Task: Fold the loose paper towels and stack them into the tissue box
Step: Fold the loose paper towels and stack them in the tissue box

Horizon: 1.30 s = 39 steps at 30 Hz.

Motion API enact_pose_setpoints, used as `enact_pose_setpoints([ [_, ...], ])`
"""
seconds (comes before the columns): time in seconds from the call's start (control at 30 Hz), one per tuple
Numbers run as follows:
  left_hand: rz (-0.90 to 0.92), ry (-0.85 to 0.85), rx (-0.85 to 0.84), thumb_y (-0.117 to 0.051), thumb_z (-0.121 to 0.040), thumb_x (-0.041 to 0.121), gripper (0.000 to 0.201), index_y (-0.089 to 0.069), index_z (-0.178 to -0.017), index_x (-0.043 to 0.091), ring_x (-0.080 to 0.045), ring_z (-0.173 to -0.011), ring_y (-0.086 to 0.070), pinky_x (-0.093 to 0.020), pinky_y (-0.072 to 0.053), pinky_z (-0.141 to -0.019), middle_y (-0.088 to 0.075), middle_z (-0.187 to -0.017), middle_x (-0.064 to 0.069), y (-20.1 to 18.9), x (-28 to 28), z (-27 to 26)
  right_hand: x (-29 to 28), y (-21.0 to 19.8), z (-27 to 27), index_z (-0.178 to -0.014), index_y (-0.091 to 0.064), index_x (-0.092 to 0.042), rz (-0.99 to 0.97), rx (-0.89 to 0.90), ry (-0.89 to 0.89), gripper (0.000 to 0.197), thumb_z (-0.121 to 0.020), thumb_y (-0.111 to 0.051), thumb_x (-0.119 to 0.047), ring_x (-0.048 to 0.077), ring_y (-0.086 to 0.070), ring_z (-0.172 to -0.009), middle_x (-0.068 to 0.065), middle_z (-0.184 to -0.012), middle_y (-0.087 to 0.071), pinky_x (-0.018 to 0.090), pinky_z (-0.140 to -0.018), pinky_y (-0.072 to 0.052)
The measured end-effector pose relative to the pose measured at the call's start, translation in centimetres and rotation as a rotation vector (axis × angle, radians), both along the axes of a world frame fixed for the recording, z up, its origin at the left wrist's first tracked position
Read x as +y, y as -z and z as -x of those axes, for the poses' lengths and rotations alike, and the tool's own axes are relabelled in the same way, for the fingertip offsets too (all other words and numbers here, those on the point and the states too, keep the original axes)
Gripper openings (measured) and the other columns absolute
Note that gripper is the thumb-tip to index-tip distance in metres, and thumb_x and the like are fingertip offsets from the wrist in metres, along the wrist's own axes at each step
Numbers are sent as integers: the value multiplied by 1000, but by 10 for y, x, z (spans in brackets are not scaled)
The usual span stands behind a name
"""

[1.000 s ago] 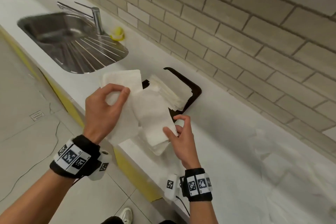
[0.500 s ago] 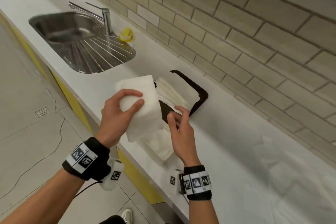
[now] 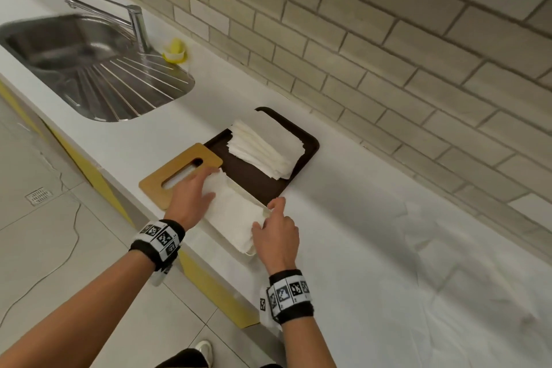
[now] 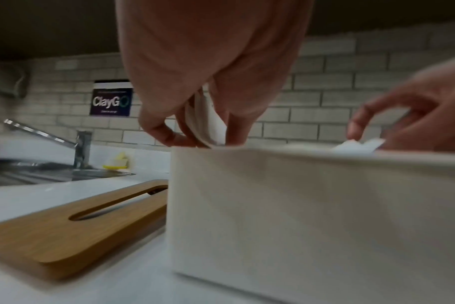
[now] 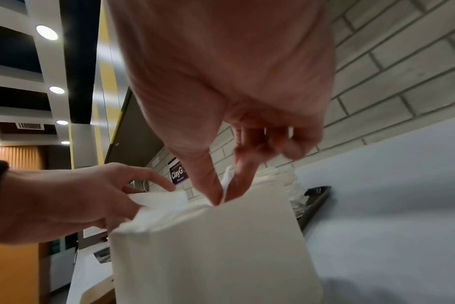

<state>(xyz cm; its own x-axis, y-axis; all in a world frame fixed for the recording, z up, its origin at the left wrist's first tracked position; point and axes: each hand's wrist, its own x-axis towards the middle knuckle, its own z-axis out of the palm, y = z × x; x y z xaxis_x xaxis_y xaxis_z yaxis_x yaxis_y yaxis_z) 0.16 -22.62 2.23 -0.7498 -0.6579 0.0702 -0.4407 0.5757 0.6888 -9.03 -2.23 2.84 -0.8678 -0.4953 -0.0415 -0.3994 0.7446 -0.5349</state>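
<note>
- The tissue box (image 3: 250, 251) is a plain white, smooth-sided oblong with an open top. It stands on the white counter (image 3: 373, 248) near the front edge.
- A folded paper towel (image 3: 236, 212), soft and lightly crinkled, lies across the box's open top, partly down inside it.
- The left hand (image 3: 191, 200) is at the far end of the box. In the left wrist view its fingertips (image 4: 234, 137) pinch the folded edge of the towel just above the rim.
- The right hand (image 3: 276, 234) is at the near end. Its thumb and forefinger are closed narrowly on a corner of the same towel at the rim, the other fingers loosely curled.
- The stack of loose paper towels (image 3: 265, 148) lies flat and fanned on a dark brown tray (image 3: 248, 179) with rounded corners, just behind the box.
- A flat wooden lid (image 3: 176, 175) with rounded corners and a long slot lies on the counter to the left of the box, one corner overlapping the tray.
- Farther left is a steel sink (image 3: 89, 69) with a ribbed drainer and a slim tap (image 3: 137, 24).
- Behind runs a wall of pale brick-shaped tiles (image 3: 388, 39).
</note>
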Motion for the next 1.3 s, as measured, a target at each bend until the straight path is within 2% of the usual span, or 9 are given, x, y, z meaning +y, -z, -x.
enact_pose_setpoints([
  [0.2,206,74,-281,-82,-90,14,69,-47,-146,33,-31,-115,-66,-61,-30,-107,-63,-129,-6,11,6,17,-7,19,-8,-128,-55,-12,-119,217,3,64,-72,-80,4,25,-62,-67,2,-72,-64,37,-65,-40],
  [0.3,382,9,-215,-94,-77,14,74,-57,-142,21,-42,-116,-52,-71,-37,-99,-51,-123,-18,-4,19,24,12,10,2,-121,-47,-21,70,174,19,41,-91,-70,-6,26,-64,-88,2,-93,-68,42,-78,-47],
  [0.4,435,23,-39,-92,-81,15,61,-63,-135,15,-44,-111,-48,-64,-39,-95,-51,-116,-20,-22,56,35,62,-5,18,-113,-49,-26,279,193,115,22,-99,-65,-30,20,-61,-89,-5,-91,-66,40,-79,-46],
  [0.57,385,353,208,-87,-84,7,28,-74,-108,10,-32,-94,-51,-49,-47,-79,-59,-102,-7,-29,158,83,203,12,69,-102,-56,-31,270,111,315,9,-99,-65,-29,13,-60,-91,-14,-90,-64,42,-81,-54],
  [0.77,172,644,-12,-76,-97,26,12,-71,-106,21,-17,-95,-59,-44,-58,-82,-60,-98,10,11,294,161,396,44,126,-117,-61,-25,-52,27,512,28,-93,-74,-27,27,-61,-113,-2,-118,-64,43,-91,-52],
  [0.87,78,668,-239,-70,-99,48,40,-65,-125,19,-22,-116,-58,-43,-53,-96,-61,-118,4,43,354,191,457,54,144,-131,-52,-24,-213,-49,383,60,-79,-83,-30,27,-54,-124,-2,-136,-53,44,-97,-48],
  [0.97,132,682,-440,-72,-90,65,77,-47,-145,17,-31,-131,-42,-46,-43,-105,-44,-141,-6,71,403,207,480,66,156,-132,-49,-21,-286,-92,317,55,-84,-76,-28,26,-58,-117,-1,-132,-55,42,-90,-50],
  [1.13,-22,673,-449,-78,-95,33,33,-66,-116,11,-30,-120,-49,-36,-47,-98,-46,-117,-4,84,444,232,498,75,179,-108,-60,-14,-190,33,390,12,-104,-64,-25,28,-62,-94,1,-102,-63,36,-71,-45],
  [1.3,-283,410,-95,-83,-93,20,28,-58,-104,18,-17,-72,-62,-8,-41,-59,-66,-81,6,46,419,233,512,49,191,-94,-59,-22,146,32,455,19,-102,-74,-30,17,-66,-82,-9,-87,-69,32,-73,-49],
])
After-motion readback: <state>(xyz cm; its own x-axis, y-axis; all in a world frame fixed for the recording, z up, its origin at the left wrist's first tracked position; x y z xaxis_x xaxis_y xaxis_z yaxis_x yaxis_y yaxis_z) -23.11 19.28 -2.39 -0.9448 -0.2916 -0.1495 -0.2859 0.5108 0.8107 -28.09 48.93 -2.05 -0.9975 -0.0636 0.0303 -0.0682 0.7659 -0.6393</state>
